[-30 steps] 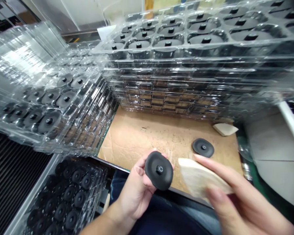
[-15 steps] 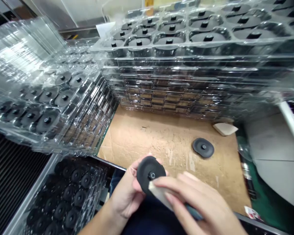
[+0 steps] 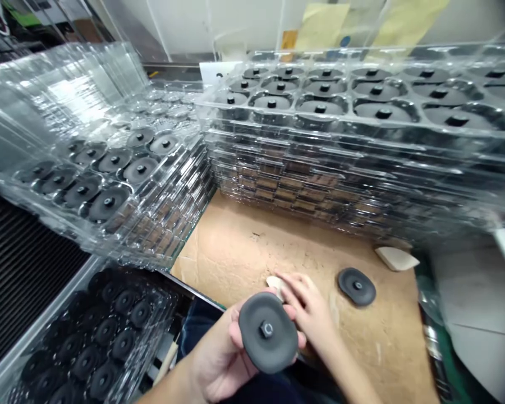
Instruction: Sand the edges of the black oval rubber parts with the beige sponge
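Note:
My left hand (image 3: 219, 350) is closed around the rim of a dark grey, slightly wavy disc (image 3: 269, 342) with a short hollow stub at its centre, the stub side facing up. Behind the disc, low over the cardboard, my right hand (image 3: 307, 308) has its fingers on a cream-coloured wiping pad (image 3: 274, 284); only the pad's pale tip shows. Another dark disc (image 3: 357, 286) lies stub-up on the cardboard, to the right of my right hand. A second pale pad (image 3: 396, 258) rests near the cardboard's far right corner.
Stacked clear plastic trays (image 3: 320, 137) holding many discs stand along the back. A second tray stack (image 3: 151, 224) is at the left, with a raised clear lid (image 3: 76, 90) behind. Lower left is another tray of discs (image 3: 105, 331). Cardboard (image 3: 235, 247) covers the worktop.
My right hand has moved the pad off the disc's face, away to behind the disc. The disc in my left hand has come closer and turned more toward me. The view has shifted.

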`<state>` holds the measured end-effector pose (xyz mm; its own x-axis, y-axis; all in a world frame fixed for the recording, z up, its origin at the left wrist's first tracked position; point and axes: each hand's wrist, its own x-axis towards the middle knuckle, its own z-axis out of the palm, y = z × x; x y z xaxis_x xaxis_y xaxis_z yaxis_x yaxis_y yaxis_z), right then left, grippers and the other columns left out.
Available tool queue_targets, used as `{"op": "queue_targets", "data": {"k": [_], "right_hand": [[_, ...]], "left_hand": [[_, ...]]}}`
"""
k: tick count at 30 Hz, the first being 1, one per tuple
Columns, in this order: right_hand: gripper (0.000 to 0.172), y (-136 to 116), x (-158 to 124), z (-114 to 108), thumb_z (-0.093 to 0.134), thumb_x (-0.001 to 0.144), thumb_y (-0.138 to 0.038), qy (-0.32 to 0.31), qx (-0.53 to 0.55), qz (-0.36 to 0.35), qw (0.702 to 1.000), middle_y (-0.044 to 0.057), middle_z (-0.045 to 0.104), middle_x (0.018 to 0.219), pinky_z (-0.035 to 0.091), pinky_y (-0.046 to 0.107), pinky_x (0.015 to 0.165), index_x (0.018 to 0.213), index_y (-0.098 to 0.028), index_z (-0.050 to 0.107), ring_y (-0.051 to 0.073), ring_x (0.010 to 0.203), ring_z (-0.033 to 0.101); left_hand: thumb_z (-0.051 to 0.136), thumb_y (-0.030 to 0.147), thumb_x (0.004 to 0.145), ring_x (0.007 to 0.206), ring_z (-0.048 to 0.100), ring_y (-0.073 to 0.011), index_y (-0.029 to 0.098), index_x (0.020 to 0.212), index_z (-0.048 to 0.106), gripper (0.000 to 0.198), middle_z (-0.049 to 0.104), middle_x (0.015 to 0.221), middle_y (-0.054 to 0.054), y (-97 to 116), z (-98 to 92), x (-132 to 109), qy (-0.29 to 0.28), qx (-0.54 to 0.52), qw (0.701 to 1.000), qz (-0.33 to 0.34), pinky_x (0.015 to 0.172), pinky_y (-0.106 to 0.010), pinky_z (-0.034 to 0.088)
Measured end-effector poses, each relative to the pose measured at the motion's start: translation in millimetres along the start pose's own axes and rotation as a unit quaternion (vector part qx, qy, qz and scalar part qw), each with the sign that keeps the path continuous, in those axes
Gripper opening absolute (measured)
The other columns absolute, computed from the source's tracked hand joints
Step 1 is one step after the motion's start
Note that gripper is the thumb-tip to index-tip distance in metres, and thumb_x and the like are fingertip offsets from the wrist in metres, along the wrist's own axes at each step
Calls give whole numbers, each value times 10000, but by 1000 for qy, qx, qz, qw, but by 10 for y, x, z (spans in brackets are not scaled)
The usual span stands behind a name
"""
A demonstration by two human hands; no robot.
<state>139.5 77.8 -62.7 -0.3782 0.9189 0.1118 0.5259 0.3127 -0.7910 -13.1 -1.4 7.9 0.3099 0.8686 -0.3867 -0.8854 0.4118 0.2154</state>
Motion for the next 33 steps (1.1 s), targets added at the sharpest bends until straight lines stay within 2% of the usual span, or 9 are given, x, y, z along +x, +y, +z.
{"op": "queue_targets", "data": {"k": [5,9,12,14,17,20,23,27,33], "right_hand": [[286,60,-219,65,438,853,-332,63,-6,29,998,110,542,1070,502,313,605,1066,-207,585,164,691,585],[220,-58,-312,-94,475,843,-318,65,6,34,997,67,623,951,510,270,615,989,-217,604,169,716,608],[232,-123,-378,-129,479,845,-318,42,30,72,996,52,655,953,514,265,699,1011,-222,609,186,821,629],[247,-163,-405,-131,485,841,-325,40,42,96,994,54,663,950,516,267,719,1024,-218,611,188,828,637],[226,-248,-415,-167,522,817,-306,42,60,89,993,56,667,913,523,244,666,994,-213,627,180,785,637],[168,-374,-418,-254,581,783,-268,75,114,99,986,51,641,895,512,214,633,933,-221,643,151,721,602],[138,-537,-409,-348,616,764,-239,86,194,105,971,29,628,834,510,193,620,896,-243,652,130,674,593],[183,-772,-304,-403,643,737,-215,-42,219,88,971,14,644,771,506,214,616,911,-271,666,145,682,601],[126,-898,-153,-269,709,663,-310,-145,319,182,919,-14,600,630,446,238,567,749,-235,655,132,589,543]], "left_hand": [[748,404,558,913,639,-255,168,1030,629,542,675,1011,-68,52,-42,-37,-40,-8,999,8,775,-309,505],[572,540,684,913,646,-235,245,1077,605,492,662,1042,-39,76,-103,-67,-60,7,998,16,762,-295,512],[486,552,736,903,648,-213,375,1189,495,486,614,1107,-11,78,-172,-75,-73,150,980,111,759,-308,509],[622,419,709,1001,597,-219,464,1274,327,639,555,1186,-4,88,-221,-72,-81,369,897,231,858,-353,461],[716,164,636,1107,505,-227,445,1348,-11,1055,501,1222,-49,123,-270,-55,-93,621,699,342,946,-404,390],[702,132,639,1060,530,-218,358,1350,-130,1117,509,1180,-92,168,-287,-37,-102,678,632,362,905,-395,432],[719,175,637,1037,551,-212,307,1361,-116,1113,531,1160,-113,205,-303,-44,-100,677,628,370,906,-377,437],[738,277,613,1026,565,-223,303,1374,-66,1108,553,1152,-108,253,-315,-106,-88,650,661,365,899,-364,439],[740,354,585,1035,562,-243,303,1256,447,734,632,1112,-65,285,-301,-161,11,558,812,171,920,-321,397]]}}
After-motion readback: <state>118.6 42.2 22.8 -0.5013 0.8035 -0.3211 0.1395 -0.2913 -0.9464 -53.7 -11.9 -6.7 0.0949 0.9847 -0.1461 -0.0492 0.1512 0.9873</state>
